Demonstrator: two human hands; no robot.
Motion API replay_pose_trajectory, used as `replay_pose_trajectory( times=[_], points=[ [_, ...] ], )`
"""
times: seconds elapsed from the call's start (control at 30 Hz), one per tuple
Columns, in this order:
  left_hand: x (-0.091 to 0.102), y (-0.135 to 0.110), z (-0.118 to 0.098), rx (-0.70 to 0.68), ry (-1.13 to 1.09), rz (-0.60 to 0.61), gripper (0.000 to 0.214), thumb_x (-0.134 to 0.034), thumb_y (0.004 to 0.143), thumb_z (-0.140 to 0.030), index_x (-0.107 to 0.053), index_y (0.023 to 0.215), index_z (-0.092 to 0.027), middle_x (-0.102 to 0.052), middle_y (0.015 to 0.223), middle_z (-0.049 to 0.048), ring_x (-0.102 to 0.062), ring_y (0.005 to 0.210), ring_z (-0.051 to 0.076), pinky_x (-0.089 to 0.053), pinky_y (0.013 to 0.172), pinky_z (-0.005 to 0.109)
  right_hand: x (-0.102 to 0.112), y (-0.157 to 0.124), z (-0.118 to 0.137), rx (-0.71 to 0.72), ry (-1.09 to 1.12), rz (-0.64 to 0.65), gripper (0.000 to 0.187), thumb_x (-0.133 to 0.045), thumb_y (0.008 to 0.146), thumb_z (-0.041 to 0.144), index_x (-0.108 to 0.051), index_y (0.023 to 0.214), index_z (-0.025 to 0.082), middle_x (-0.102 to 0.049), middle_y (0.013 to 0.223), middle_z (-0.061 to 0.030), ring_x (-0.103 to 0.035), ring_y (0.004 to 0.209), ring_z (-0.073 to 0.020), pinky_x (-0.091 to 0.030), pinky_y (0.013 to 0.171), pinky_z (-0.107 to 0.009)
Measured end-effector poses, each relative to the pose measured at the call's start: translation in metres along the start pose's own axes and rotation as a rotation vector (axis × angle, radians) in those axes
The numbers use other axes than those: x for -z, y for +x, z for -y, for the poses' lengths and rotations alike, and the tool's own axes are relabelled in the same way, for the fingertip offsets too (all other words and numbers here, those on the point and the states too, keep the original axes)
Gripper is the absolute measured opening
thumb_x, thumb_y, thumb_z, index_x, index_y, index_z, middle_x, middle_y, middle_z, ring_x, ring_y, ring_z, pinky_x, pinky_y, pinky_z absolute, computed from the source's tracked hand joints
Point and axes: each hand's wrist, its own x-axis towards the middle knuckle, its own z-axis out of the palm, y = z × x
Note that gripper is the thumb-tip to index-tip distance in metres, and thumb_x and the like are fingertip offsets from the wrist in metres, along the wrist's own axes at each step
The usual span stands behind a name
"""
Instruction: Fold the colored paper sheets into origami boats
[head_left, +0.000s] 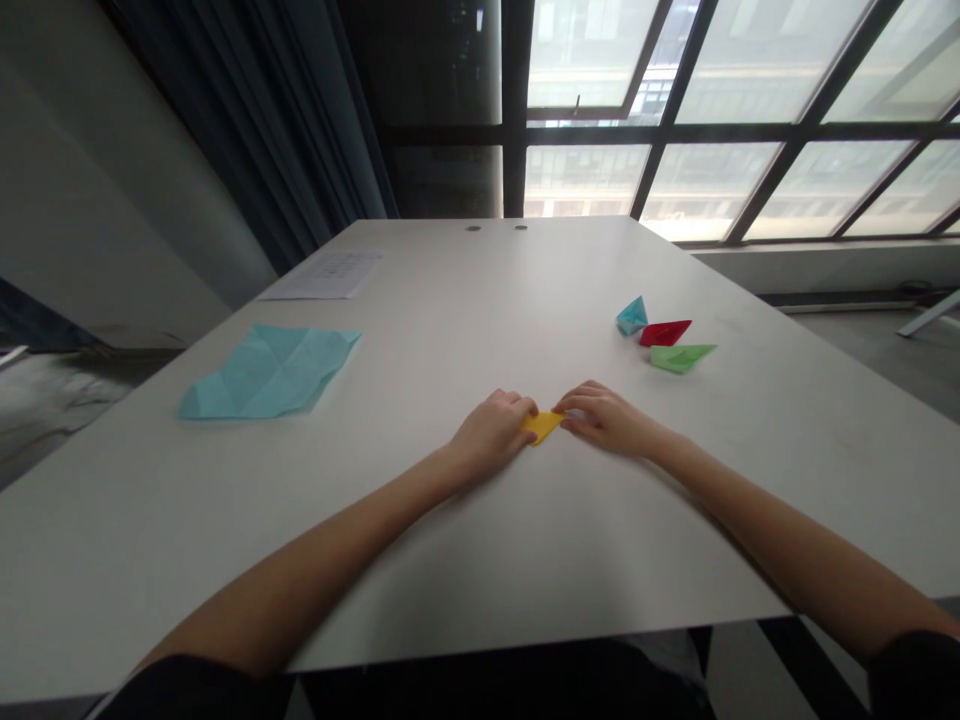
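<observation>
Our left hand pinches the folded yellow paper while our right hand nips its right-hand tip!

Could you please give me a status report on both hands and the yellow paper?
Left hand gripping yellow paper. Right hand at its pointed end. Red folded paper beyond right hand, out of the way.

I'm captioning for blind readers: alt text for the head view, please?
A person's left hand and right hand hold a folded yellow paper at a white table. To the right lie folded blue paper, red paper and green paper; to the left, a creased blue sheet.
</observation>
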Motion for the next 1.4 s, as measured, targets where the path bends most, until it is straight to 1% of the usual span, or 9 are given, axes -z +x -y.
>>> replay_pose_trajectory(
  times=[0.13, 0.33, 0.5, 0.67, 0.9, 1.0, 1.17, 1.3, 1.4],
  points=[
    [-0.002, -0.001, 0.001, -0.025, -0.131, -0.048, 0.038, -0.054, 0.075, -0.019, -0.047, 0.113, -0.015, -0.052, 0.104, 0.0081, -0.054, 0.087, 0.015, -0.044, 0.079, 0.029, 0.005, 0.000, 0.004, -0.064, 0.095, -0.018, 0.020, -0.058, 0.074, 0.031, -0.060, 0.091, 0.020, -0.065, 0.087, -0.0048, -0.057, 0.083, -0.0179, -0.044, 0.076, -0.033],
    [0.004, 0.000, -0.005, -0.173, -0.129, -0.132, 0.020, -0.038, 0.085, -0.020, -0.058, 0.090, -0.016, -0.055, 0.093, 0.0046, -0.053, 0.081, 0.012, -0.044, 0.075, 0.024, 0.007, 0.001, 0.017, -0.197, 0.310, 0.000, 0.026, -0.043, 0.083, 0.035, -0.062, 0.079, 0.017, -0.065, 0.072, -0.0014, -0.057, 0.065, -0.0126, -0.045, 0.061, -0.024],
    [0.002, -0.001, -0.007, -0.180, -0.041, -0.124, 0.025, -0.033, 0.088, -0.026, -0.057, 0.090, -0.017, -0.060, 0.090, 0.0034, -0.056, 0.081, 0.013, -0.043, 0.077, 0.025, -0.004, 0.003, 0.019, -0.287, 0.384, -0.207, 0.017, -0.055, 0.075, 0.034, -0.057, 0.084, 0.019, -0.065, 0.073, -0.0012, -0.057, 0.061, -0.0116, -0.047, 0.058, -0.024],
    [0.000, -0.002, -0.007, -0.164, -0.132, -0.206, 0.029, -0.038, 0.086, -0.027, -0.044, 0.115, -0.021, -0.061, 0.103, 0.0031, -0.058, 0.091, 0.013, -0.045, 0.082, 0.025, -0.008, 0.004, 0.016, -0.399, 0.584, -0.292, 0.025, -0.059, 0.071, 0.036, -0.049, 0.088, 0.021, -0.063, 0.068, 0.0002, -0.053, 0.049, -0.0097, -0.044, 0.045, -0.021],
    [0.005, -0.002, 0.006, -0.226, -0.011, -0.301, 0.020, -0.040, 0.083, -0.023, -0.056, 0.094, -0.017, -0.053, 0.113, 0.0109, -0.057, 0.094, 0.016, -0.047, 0.079, 0.029, -0.009, 0.007, 0.010, -0.529, 1.066, -0.302, 0.022, -0.065, 0.068, 0.032, -0.060, 0.084, 0.019, -0.064, 0.080, -0.0017, -0.061, 0.067, -0.0114, -0.052, 0.058, -0.023],
    [0.003, 0.000, 0.006, -0.153, -0.200, -0.366, 0.017, -0.045, 0.082, -0.027, -0.057, 0.086, -0.016, -0.060, 0.099, 0.0087, -0.057, 0.089, 0.015, -0.046, 0.078, 0.027, -0.013, 0.007, 0.010, -0.571, 1.154, -0.295, 0.023, -0.067, 0.066, 0.031, -0.062, 0.086, 0.019, -0.065, 0.086, -0.0021, -0.063, 0.074, -0.0129, -0.054, 0.065, -0.026],
    [0.000, 0.007, 0.002, 0.213, -0.716, -0.392, 0.030, -0.053, 0.076, -0.036, -0.044, 0.057, -0.015, -0.064, 0.083, 0.0060, -0.059, 0.071, 0.013, -0.047, 0.063, 0.025, -0.014, 0.006, 0.013, -0.553, 1.097, -0.305, 0.026, -0.069, 0.065, 0.031, -0.064, 0.087, 0.019, -0.066, 0.090, -0.0029, -0.064, 0.076, -0.0150, -0.054, 0.074, -0.031],
    [-0.003, 0.012, 0.004, 0.331, -1.199, -0.293, 0.030, -0.067, 0.062, -0.026, -0.041, 0.070, -0.015, -0.060, 0.094, 0.0055, -0.061, 0.077, 0.013, -0.048, 0.071, 0.029, -0.009, 0.007, 0.015, -0.513, 1.010, -0.329, 0.027, -0.068, 0.066, 0.031, -0.064, 0.089, 0.018, -0.067, 0.088, -0.0035, -0.065, 0.076, -0.0165, -0.054, 0.077, -0.035],
    [-0.007, 0.013, 0.005, 0.355, -1.368, -0.248, 0.041, -0.070, 0.055, -0.014, -0.041, 0.083, -0.017, -0.059, 0.088, 0.0018, -0.062, 0.075, 0.013, -0.048, 0.070, 0.028, -0.007, 0.006, 0.018, -0.431, 0.967, -0.321, 0.028, -0.066, 0.068, 0.033, -0.063, 0.090, 0.018, -0.067, 0.092, -0.0042, -0.064, 0.081, -0.0174, -0.052, 0.079, -0.035]
  ],
)
